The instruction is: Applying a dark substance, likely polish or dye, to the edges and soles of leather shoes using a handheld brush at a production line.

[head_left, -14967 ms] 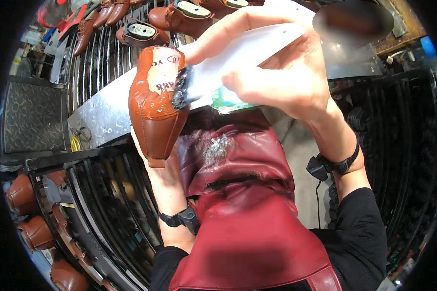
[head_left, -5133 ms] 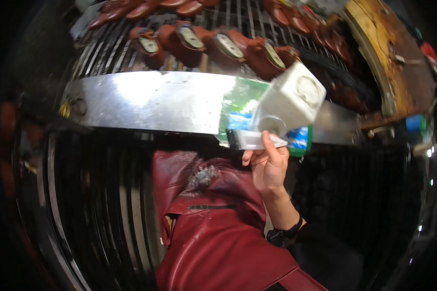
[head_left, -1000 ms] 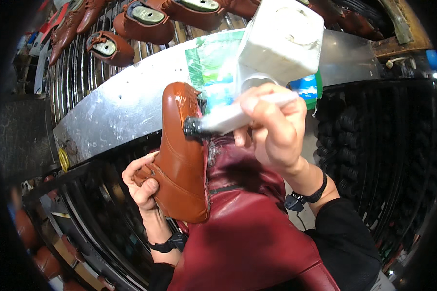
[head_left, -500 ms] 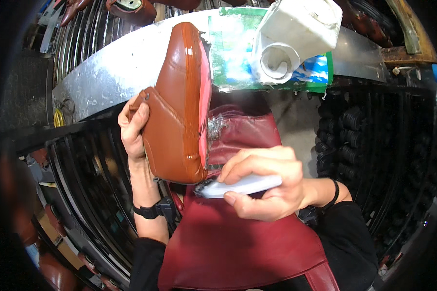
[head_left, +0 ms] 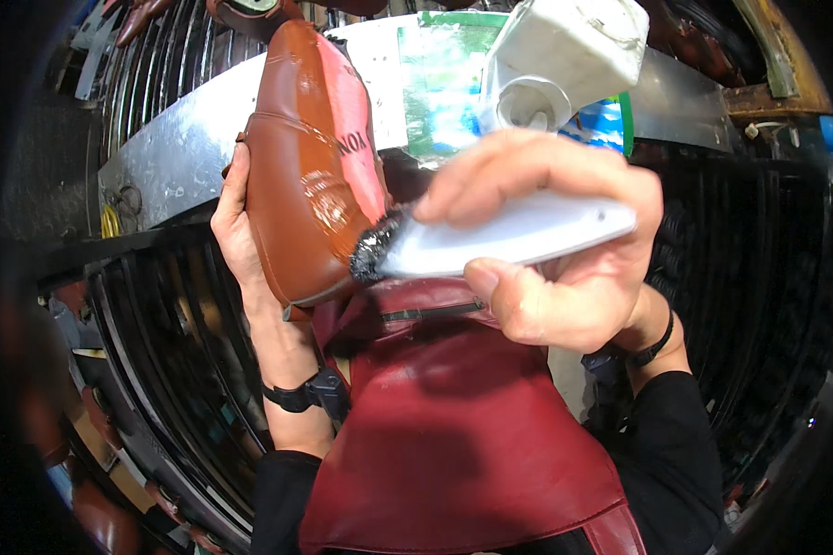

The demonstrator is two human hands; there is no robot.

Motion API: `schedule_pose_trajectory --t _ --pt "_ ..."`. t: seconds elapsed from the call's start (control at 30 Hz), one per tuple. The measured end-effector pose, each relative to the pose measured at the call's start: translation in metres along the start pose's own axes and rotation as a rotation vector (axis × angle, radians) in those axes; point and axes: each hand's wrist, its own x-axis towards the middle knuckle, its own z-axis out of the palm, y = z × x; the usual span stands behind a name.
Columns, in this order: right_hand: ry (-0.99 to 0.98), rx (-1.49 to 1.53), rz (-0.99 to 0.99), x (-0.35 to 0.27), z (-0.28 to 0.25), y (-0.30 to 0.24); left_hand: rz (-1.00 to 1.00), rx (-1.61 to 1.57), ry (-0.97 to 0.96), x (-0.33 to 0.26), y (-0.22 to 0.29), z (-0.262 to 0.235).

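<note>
My left hand (head_left: 236,231) grasps the brown shoe (head_left: 305,176) from behind, sole side up, raised in front of my chest above the red apron (head_left: 453,435). My right hand (head_left: 555,250) is clenched around a white-handled brush (head_left: 509,242); its dark bristles touch the sole's edge. A white container (head_left: 565,55) stands on the metal desk (head_left: 157,166) beyond.
</note>
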Motion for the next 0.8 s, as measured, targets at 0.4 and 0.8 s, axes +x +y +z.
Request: schedule_pose_trajectory --t 0.4,0.8 --pt "-0.042 0.238 -0.377 0.080 -0.038 0.057 0.266 0.305 -0.328 -0.021 -0.033 0.071" --pt "0.195 0.449 -0.104 0.075 -0.024 0.011 0.922 1.653 -0.130 -0.006 -0.026 0.025"
